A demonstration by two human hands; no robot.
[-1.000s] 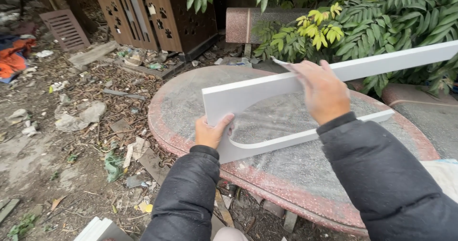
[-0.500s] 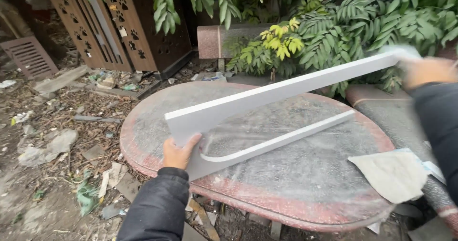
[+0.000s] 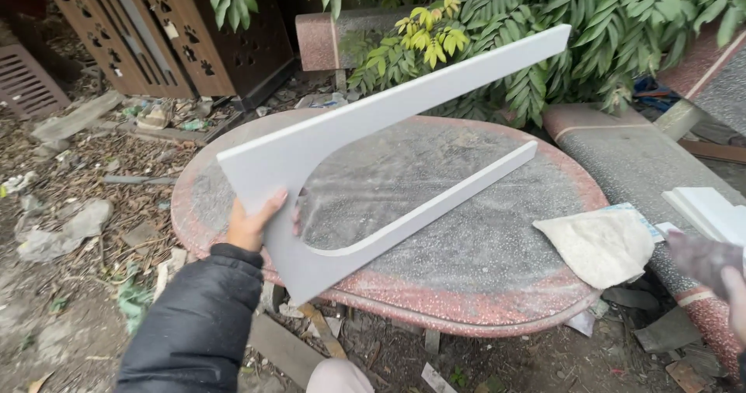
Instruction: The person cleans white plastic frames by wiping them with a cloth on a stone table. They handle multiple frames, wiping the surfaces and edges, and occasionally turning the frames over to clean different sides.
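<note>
A white V-shaped board (image 3: 326,167), two long arms joined at a rounded near-left corner, is held tilted above an oval stone tabletop (image 3: 466,230) with a reddish rim. The left hand (image 3: 252,226) grips the board at that corner, thumb on the near face and fingers wrapped behind. The right hand (image 3: 726,280) sits at the right edge of view, blurred, closed on a dark scrap (image 3: 699,257); the exact grip cannot be told. A crumpled pale cloth (image 3: 598,245) lies on the tabletop's right side. Green ferns (image 3: 622,27) stand beyond; brown fretwork panels (image 3: 155,27) lean at far left.
</note>
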